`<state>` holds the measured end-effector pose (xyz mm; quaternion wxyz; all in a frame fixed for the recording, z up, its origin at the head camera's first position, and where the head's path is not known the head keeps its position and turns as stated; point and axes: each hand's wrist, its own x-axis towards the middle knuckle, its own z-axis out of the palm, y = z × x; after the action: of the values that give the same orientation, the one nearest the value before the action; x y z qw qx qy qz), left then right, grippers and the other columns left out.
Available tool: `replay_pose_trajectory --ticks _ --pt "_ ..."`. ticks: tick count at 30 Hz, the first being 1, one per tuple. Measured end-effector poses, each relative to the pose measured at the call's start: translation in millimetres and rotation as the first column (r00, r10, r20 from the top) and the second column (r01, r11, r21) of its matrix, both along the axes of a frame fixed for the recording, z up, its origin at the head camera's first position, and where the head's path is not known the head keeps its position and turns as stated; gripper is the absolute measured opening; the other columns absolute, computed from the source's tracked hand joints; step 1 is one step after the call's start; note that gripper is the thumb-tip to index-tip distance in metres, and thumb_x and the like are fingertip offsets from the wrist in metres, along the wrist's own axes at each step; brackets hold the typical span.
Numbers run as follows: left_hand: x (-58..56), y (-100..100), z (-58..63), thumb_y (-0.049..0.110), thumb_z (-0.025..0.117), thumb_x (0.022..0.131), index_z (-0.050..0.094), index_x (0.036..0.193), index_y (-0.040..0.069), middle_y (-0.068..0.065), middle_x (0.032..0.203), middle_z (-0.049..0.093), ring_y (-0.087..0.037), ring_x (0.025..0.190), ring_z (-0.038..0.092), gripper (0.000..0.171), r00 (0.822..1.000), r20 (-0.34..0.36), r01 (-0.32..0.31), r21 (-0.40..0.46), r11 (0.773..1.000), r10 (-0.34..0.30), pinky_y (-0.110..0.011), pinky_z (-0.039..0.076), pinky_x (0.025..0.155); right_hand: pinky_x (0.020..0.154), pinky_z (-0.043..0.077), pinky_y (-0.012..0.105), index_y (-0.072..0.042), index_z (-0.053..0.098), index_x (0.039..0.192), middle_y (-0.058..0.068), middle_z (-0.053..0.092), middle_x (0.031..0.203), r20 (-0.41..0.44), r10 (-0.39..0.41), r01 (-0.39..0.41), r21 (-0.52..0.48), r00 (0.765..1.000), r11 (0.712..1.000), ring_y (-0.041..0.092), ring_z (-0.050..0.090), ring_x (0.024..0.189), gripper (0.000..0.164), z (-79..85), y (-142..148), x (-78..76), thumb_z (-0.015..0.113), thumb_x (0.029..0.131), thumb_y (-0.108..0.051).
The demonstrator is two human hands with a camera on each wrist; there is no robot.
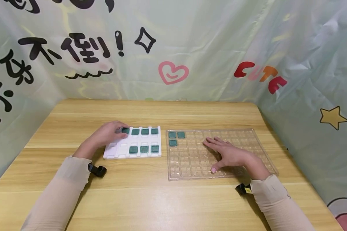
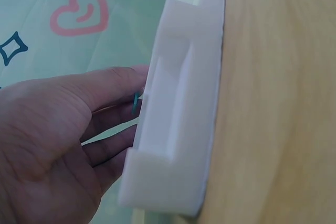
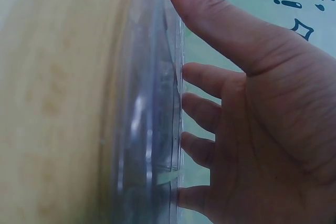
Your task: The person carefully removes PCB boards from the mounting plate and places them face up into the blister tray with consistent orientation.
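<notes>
I pinch a green chip (image 1: 125,131) with my left hand (image 1: 109,133), the white tray (image 1: 137,141) under its fingers. My right hand (image 1: 228,153) rests on the clear tray (image 1: 188,160), its fingers spread apart.

The head view is bright, with glare on the near tabletop (image 1: 156,205) and soft shadows beside the sleeves (image 1: 56,192). Wrist views are dimmer and blurrier, highlights streaking the clear tray (image 3: 139,114).

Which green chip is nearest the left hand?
The leftmost visible green chip in the white tray's far row: it shows between the left hand's thumb and fingers, while the other visible chips lie apart from that hand.
</notes>
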<state>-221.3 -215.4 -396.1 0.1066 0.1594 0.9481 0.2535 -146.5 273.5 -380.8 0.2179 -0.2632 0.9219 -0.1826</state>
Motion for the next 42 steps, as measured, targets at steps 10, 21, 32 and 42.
replay_pose_trajectory --ticks 10,21,32,42 --pt "-0.2 4 10.1 0.026 0.068 0.094 0.06 0.132 0.004 -0.022 0.134 0.054 -0.04 0.126 0.047 0.045 1.0 -0.024 0.005 0.006 1.0 -0.005 -0.058 0.036 0.103 0.106 0.005 0.073 -0.013 0.025 0.156 0.013 0.011 0.162 -0.015 -0.004 0.004 -0.001 1.0 1.0 0.044 0.001 0.146 0.113 1.2 1 0.4 0.078 0.069 -0.06" --pt "1.7 9 23.2 0.022 0.067 0.095 0.06 0.131 0.002 -0.019 0.126 0.06 -0.036 0.115 0.056 0.042 0.992 -0.117 0.044 -0.006 0.999 -0.044 -0.055 0.042 0.098 0.107 0.005 0.072 -0.014 0.024 0.156 0.012 0.01 0.163 -0.01 -0.007 0.007 -0.002 1.0 1.0 0.042 0.0 0.146 0.114 1.1 3 0.1 0.079 0.068 -0.059" --pt "11.4 16 33.2 0.022 0.067 0.095 0.061 0.131 0.002 -0.018 0.123 0.061 -0.036 0.114 0.055 0.042 0.99 -0.136 0.043 -0.01 0.999 -0.044 -0.056 0.041 0.099 0.107 0.005 0.072 -0.013 0.024 0.156 0.013 0.009 0.162 -0.001 -0.008 0.008 -0.004 1.0 1.0 0.043 -0.001 0.146 0.113 2.1 2 0.6 0.079 0.069 -0.058" --pt "16.6 22 37.4 0.02 0.07 0.093 0.063 0.127 0.002 -0.016 0.12 0.061 -0.033 0.108 0.059 0.039 0.98 -0.184 0.066 -0.018 0.998 -0.068 -0.054 0.044 0.095 0.107 0.005 0.072 -0.014 0.024 0.157 0.012 0.009 0.162 -0.001 0.0 0.0 -0.001 1.0 1.0 0.042 0.0 0.146 0.114 -2.6 1 -1.5 0.078 0.068 -0.06"
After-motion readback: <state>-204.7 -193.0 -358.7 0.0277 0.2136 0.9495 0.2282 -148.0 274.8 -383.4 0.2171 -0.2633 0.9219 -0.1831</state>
